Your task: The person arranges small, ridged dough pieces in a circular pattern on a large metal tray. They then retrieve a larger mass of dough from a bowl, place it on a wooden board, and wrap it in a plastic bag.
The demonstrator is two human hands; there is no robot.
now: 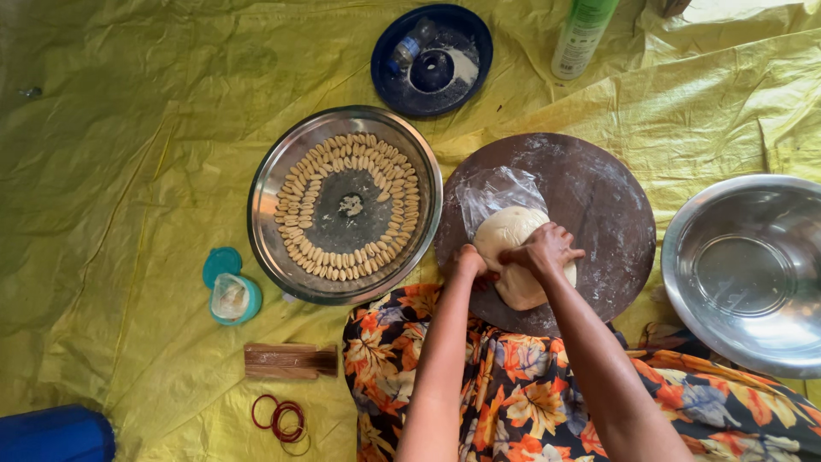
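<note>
Now: both hands on the dough

From the head camera, the right hand (545, 250) presses down, fingers curled on the pale dough lump (510, 235), which lies at the near side of the round floured board (590, 192). Left hand (469, 259) grips the dough's near-left edge. Clear plastic wrap (492, 190) lies on the board, touching the dough. Left of the board, a steel tray (275, 175) holds rings of shaped pieces; right of it, a steel bowl (744, 274).

Counted outward from the round floured board (599, 184):
- one lump of dough (513, 235) on it, with one clear plastic sheet (496, 186)
- two hands, left hand (470, 259) and right hand (543, 250), on the dough
- one steel tray (274, 184) of shaped dough pieces (308, 162), too many to count, left
- one empty steel bowl (744, 274), right
- one blue plate (466, 30), above
- one green-capped spray can (583, 34), above
- one teal tub (233, 298) with one loose teal lid (221, 264), far left
- one ridged wooden block (289, 360), lower left
- several red rubber bands (280, 418), lower left
</note>
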